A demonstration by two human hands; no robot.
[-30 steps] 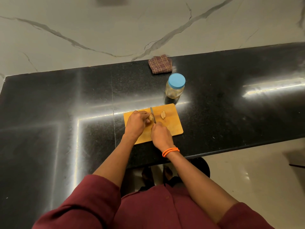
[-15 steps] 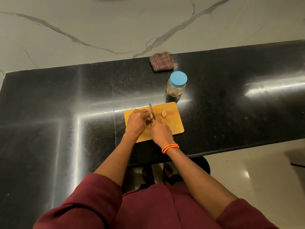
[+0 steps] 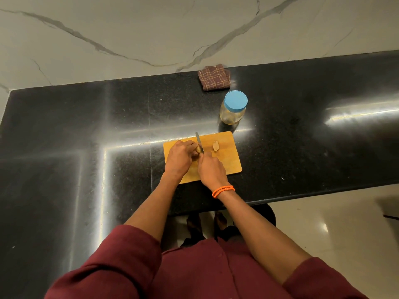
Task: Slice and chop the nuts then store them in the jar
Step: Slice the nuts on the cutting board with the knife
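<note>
A wooden cutting board lies on the black counter. My left hand holds a brown nut down on the board with curled fingers. My right hand grips the handle of a knife; the blade points away from me and rests against the nut's right side. A cut nut piece lies loose on the board to the right of the blade. A clear jar with a blue lid stands shut just beyond the board's far right corner.
A folded brown checked cloth lies at the counter's far edge, behind the jar. The black counter stretches left and right of the board. Its near edge runs just below the board, with pale floor beyond.
The knife blade has shifted slightly along the nut as my right hand works it; both hands stay on the board and the loose piece has not moved.
</note>
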